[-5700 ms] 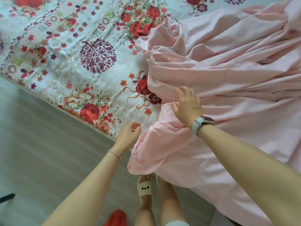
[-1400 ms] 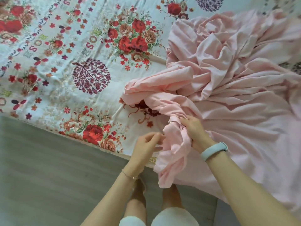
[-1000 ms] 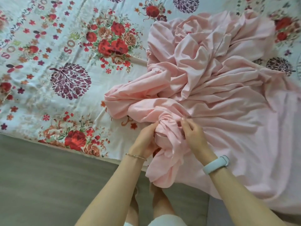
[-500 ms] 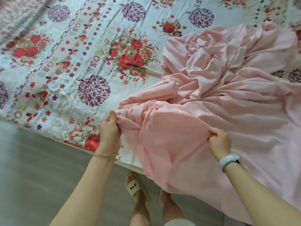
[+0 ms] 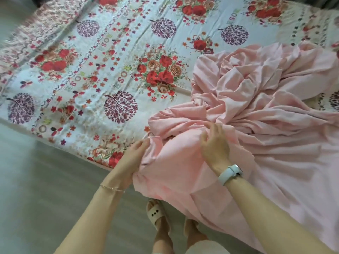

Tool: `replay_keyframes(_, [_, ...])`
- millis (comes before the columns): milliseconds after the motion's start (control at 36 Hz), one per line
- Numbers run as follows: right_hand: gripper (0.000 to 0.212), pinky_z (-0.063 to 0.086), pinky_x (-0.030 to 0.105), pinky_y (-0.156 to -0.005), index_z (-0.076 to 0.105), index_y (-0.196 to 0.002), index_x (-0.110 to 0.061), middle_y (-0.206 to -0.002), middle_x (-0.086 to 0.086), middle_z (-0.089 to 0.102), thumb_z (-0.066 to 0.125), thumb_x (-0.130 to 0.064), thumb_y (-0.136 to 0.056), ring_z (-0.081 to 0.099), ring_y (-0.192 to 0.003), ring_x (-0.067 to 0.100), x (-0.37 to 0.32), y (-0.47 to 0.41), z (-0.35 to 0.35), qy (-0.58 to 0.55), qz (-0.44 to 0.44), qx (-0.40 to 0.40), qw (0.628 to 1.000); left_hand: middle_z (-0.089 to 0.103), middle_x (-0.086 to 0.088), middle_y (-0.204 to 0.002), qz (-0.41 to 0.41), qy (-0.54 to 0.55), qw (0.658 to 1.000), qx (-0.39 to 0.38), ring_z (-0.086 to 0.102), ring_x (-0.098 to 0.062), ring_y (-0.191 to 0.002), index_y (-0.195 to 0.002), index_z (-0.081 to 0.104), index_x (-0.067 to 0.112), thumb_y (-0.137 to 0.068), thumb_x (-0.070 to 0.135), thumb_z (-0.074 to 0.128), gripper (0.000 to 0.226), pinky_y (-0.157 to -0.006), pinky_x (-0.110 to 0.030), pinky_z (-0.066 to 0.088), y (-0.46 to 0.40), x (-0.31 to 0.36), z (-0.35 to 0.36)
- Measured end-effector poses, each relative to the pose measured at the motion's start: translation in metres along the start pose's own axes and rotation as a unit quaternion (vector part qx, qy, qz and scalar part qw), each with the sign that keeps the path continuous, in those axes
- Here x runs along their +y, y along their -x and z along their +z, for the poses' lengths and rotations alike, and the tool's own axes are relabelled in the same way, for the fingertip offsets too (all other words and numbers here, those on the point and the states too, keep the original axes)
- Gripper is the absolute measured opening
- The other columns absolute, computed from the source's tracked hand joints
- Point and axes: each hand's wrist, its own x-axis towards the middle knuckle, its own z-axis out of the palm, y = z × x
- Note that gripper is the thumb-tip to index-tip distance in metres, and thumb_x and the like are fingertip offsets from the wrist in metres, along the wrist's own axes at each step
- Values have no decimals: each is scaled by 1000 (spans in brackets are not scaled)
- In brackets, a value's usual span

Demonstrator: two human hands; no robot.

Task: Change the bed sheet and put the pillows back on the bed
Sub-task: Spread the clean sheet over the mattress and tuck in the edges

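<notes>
Fingers of the left hand (image 5: 134,158) pinch the near-left edge of the pink bed sheet (image 5: 256,125) where it hangs over the bed's near edge; thumb and fingertips close on a fold. Fingers of the right hand (image 5: 214,143) are loosely curled and spread a little on top of a bunched ridge of the same sheet. Whether they actually clamp fabric or only press it I cannot tell; the fingertips sink into the folds.

The pink sheet lies crumpled on the right half of the bed, over the floral sheet (image 5: 102,74), which is spread flat and exposed across the whole left half. A loose flap drapes off the near edge, down toward the person's slippered foot (image 5: 156,213) on the grey floor (image 5: 36,189). White watch (image 5: 230,174) on the right wrist, thin bracelet (image 5: 111,187) on the left. No pillows in view.

Key relation: the uncovered part of the bed lies to the left of and beyond both hands, and the bulk of the pink fabric sits right of and behind the right hand. The left hand is nearer the bare side and holds the leading edge, so it likely draws the sheet leftward along the near edge of the bed while the right frees the heap. Spreading looks early: most of the sheet is still bunched.
</notes>
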Motion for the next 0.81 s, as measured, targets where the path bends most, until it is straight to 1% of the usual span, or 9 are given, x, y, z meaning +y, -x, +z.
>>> replay_keyframes(56, [33,39,36,-90,52,-124,-15,-114,6,61,45,-29,-96,53,-107,26,-26,-2,4,-20,-42,-86,995,69,0,-103,68,-11,998,10,65,-16,-94,-107,67,26,-91,38,54,24,-70,-24,50,11,1,1])
replay_keyframes(111, [42,44,36,-87,51,-123,-20,-98,3,64,39,-48,-95,58,-93,21,-49,-4,9,-28,-18,-257,966,72,5,-84,165,-17,986,9,65,-13,-82,-85,73,30,-93,24,55,21,-67,-20,49,21,8,1])
replay_keyframes(222, [56,46,25,-51,54,-68,-14,-56,3,53,37,-62,-90,52,-51,17,-73,-8,25,-48,60,-402,912,66,15,-67,338,-110,935,-11,55,-1,-59,-79,67,26,-93,3,52,31,-57,-13,40,31,23,-5])
replay_keyframes(306, [47,33,15,-37,47,-60,-13,-47,1,48,46,-46,-93,42,-45,14,-83,-13,23,33,72,-465,882,64,13,-68,383,-142,913,5,49,-15,-55,-84,64,32,-88,13,54,22,-53,-21,37,33,23,-12])
replay_keyframes(361, [36,31,19,-43,41,-58,-16,-50,0,45,46,-28,-92,36,-48,13,-84,-21,20,102,33,-500,860,63,21,-68,375,-118,918,50,52,-4,-60,-82,63,34,-88,10,55,26,-57,-15,38,32,23,-21])
replay_keyframes(472, [32,40,27,-75,55,-66,-15,-73,0,58,47,-28,-94,53,-71,11,-82,-35,6,126,-53,-472,871,65,24,-68,317,-73,940,107,55,5,-67,-80,65,32,-92,3,54,33,-64,-13,42,29,34,-40])
replay_keyframes(556, [42,32,12,-54,42,-56,-21,-48,-13,42,47,-19,-97,41,-46,-3,-87,-39,-19,1,-65,-421,905,64,17,-72,283,9,952,117,56,4,-69,-78,65,28,-93,9,53,27,-62,-11,46,27,52,-43])
replay_keyframes(694, [21,34,14,-56,53,-76,-16,-64,-13,41,48,-17,-96,43,-55,-1,-92,-39,-59,64,-120,-403,905,60,7,-68,299,29,953,37,52,-11,-69,-80,67,18,-93,8,53,22,-63,-21,44,23,90,-24])
replay_keyframes(806, [14,36,17,-75,62,-92,-2,-78,-18,48,48,0,-90,46,-81,9,-81,-41,-94,73,-169,-202,962,63,5,-66,279,24,952,-124,56,-13,-63,-87,68,9,-93,14,55,15,-51,-16,45,22,119,-3])
